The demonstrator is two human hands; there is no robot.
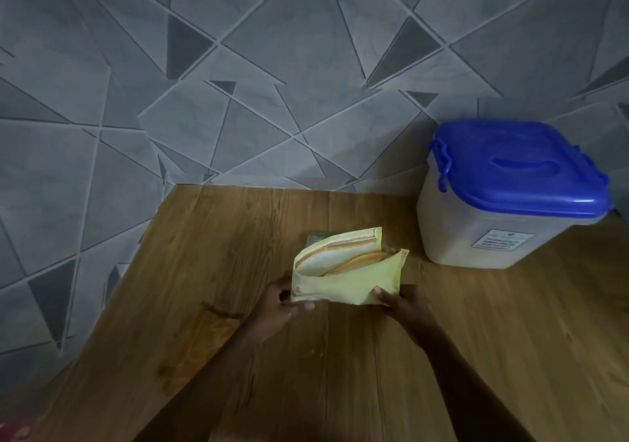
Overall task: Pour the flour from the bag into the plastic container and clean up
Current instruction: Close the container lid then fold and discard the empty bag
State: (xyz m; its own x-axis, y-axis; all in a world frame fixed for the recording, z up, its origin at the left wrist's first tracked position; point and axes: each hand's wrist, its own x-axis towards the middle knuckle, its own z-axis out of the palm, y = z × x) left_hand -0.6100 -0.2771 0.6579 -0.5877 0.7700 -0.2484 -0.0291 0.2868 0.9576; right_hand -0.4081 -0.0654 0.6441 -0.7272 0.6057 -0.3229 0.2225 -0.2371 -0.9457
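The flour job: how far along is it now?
Pouring looks done: the container is closed under its blue lid. In hand: the left hand and right hand hold the flat, folded bag on the table. Left: putting the bag away.

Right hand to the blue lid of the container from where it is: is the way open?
Probably yes, once freed. The right hand grips the folded bag's corner, as does the left hand. Only bare table lies between it and the container; the blue lid is shut, with nothing on it.
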